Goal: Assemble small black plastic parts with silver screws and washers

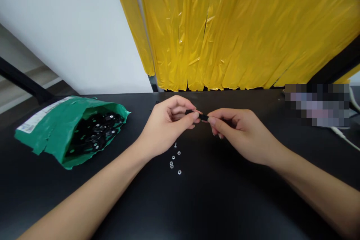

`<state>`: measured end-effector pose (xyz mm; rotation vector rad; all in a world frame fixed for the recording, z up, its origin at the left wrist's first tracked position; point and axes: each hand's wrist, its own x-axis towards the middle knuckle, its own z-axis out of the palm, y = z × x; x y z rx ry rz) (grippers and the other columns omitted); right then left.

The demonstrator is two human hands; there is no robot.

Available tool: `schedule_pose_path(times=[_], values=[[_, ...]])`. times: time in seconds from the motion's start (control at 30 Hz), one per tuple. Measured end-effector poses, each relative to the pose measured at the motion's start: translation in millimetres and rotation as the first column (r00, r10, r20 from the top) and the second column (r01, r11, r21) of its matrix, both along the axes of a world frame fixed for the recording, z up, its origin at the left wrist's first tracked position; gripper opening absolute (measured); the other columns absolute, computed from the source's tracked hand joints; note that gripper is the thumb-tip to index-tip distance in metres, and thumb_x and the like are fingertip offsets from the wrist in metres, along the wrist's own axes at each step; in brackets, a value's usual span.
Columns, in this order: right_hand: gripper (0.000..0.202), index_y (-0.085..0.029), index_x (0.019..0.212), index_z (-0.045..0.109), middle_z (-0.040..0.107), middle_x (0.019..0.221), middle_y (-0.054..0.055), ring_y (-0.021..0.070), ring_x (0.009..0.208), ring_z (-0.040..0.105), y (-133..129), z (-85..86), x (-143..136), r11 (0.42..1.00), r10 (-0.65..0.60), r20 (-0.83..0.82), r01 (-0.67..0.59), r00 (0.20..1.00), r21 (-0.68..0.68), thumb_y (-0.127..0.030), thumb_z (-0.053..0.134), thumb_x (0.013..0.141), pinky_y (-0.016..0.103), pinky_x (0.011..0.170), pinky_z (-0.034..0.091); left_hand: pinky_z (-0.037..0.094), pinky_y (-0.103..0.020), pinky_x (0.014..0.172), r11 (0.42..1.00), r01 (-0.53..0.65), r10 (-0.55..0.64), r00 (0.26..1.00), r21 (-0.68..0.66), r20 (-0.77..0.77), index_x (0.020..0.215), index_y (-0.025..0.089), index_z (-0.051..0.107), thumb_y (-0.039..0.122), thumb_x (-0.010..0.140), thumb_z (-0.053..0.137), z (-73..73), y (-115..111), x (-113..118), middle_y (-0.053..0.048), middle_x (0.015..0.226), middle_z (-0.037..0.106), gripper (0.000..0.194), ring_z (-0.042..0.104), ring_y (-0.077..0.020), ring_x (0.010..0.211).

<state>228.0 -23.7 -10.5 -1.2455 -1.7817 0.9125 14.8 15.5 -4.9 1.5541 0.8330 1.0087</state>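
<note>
A small black part point(203, 117) is pinched between both hands above the dark table; its exact kind cannot be made out. My left hand point(174, 122) closes thumb and fingers round its left end. From the other side, my right hand point(234, 129) grips the right end between thumb and forefinger. Just below the left hand, several small silvery nuts or washers point(179, 172) lie loose on the table, with a small screw point(175, 145) near them.
On the left, a torn green plastic bag point(50, 135) lies open, full of black parts with shiny metal bits point(98, 129). A blurred-out object point(317, 105) with a white cable point(345, 138) sits at the right. Yellow plastic sheeting point(225, 30) hangs behind the black table point(180, 210).
</note>
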Motion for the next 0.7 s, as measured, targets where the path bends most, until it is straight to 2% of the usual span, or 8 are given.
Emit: schedule_pose_path(times=[0.1,0.2,0.3,0.4,0.47,0.53,0.63,0.7], values=[[0.027,-0.020,0.080,0.069,0.062,0.071,-0.001,0.0146,0.065,0.053,0.7,-2.5,-4.7,0.999,-0.033,-0.065,0.031,0.997,-0.041,-0.032,0.060,0.102,0.029,0.060,0.041,0.065,-0.030,0.077,0.954,-0.143,0.179,0.977,0.264,-0.119,0.099,0.019,0.071,0.030,0.091,0.079,-2.7,-5.8,1.8,-0.005,0.099,0.083,0.015,0.080,-0.0195,0.084],[0.027,-0.020,0.078,0.067,0.061,0.071,-0.001,0.0142,0.064,0.051,-2.5,-3.8,-11.6,0.998,-0.054,-0.105,0.050,0.993,-0.037,-0.030,0.058,0.102,0.028,0.058,0.040,0.064,-0.035,0.094,0.753,-0.162,0.396,0.885,0.637,-0.244,0.099,0.025,0.079,0.025,0.094,0.076,-6.9,-10.9,0.4,-0.003,0.109,0.084,0.006,0.081,-0.0223,0.098],[0.027,-0.020,0.077,0.065,0.059,0.070,-0.001,0.0139,0.062,0.050,-8.5,-4.1,-19.3,0.997,-0.066,-0.126,0.062,0.990,-0.040,-0.030,0.058,0.101,0.027,0.055,0.038,0.063,-0.035,0.103,0.626,-0.079,0.416,0.876,0.776,-0.246,0.104,0.028,0.081,0.019,0.097,0.070,-11.2,-12.1,-2.1,-0.001,0.119,0.082,0.016,0.080,-0.0220,0.107],[0.027,-0.020,0.076,0.066,0.059,0.070,0.000,0.0143,0.062,0.050,-12.5,-3.8,-23.7,0.996,-0.090,-0.150,0.084,0.985,-0.044,-0.031,0.059,0.100,0.026,0.054,0.038,0.062,-0.034,0.105,0.585,-0.002,0.350,0.903,0.811,-0.251,0.117,0.025,0.080,0.018,0.096,0.072,-12.0,-11.0,-3.6,-0.003,0.130,0.078,0.023,0.079,-0.0216,0.112],[0.027,-0.020,0.077,0.067,0.061,0.072,0.001,0.0149,0.063,0.052,-12.8,-3.6,-23.9,0.994,-0.099,-0.166,0.091,0.981,-0.055,-0.032,0.059,0.100,0.026,0.055,0.040,0.061,-0.033,0.107,0.620,0.022,0.296,0.919,0.784,-0.260,0.120,0.022,0.080,0.019,0.097,0.071,-10.2,-10.3,-3.2,-0.005,0.133,0.077,0.025,0.078,-0.0213,0.116],[0.027,-0.020,0.078,0.068,0.062,0.073,0.001,0.0153,0.065,0.054,-12.0,-3.5,-22.7,0.993,-0.110,-0.162,0.101,0.981,-0.063,-0.033,0.060,0.100,0.026,0.055,0.041,0.061,-0.031,0.105,0.744,-0.008,0.237,0.938,0.668,-0.253,0.117,0.022,0.081,0.022,0.098,0.070,-7.8,-9.5,-1.2,-0.005,0.130,0.079,0.022,0.077,-0.0208,0.117],[0.027,-0.020,0.077,0.067,0.061,0.071,0.001,0.0151,0.064,0.054,-11.1,-3.8,-20.9,0.993,-0.117,-0.138,0.112,0.983,-0.043,-0.032,0.060,0.100,0.026,0.053,0.039,0.064,-0.028,0.090,0.951,-0.068,0.120,0.980,0.302,-0.158,0.107,0.022,0.083,0.028,0.094,0.077,-5.3,-7.4,4.0,-0.004,0.115,0.083,0.016,0.079,-0.0203,0.105],[0.025,-0.020,0.078,0.068,0.063,0.071,0.001,0.0147,0.063,0.054,-11.2,-4.3,-20.2,0.993,-0.114,-0.127,0.114,0.985,-0.013,-0.030,0.059,0.100,0.025,0.052,0.039,0.064,-0.027,0.084,0.996,-0.056,0.059,0.998,0.073,-0.037,0.111,0.022,0.079,0.028,0.087,0.084,-4.4,-5.7,7.4,-0.003,0.104,0.084,0.025,0.080,-0.0190,0.094]])
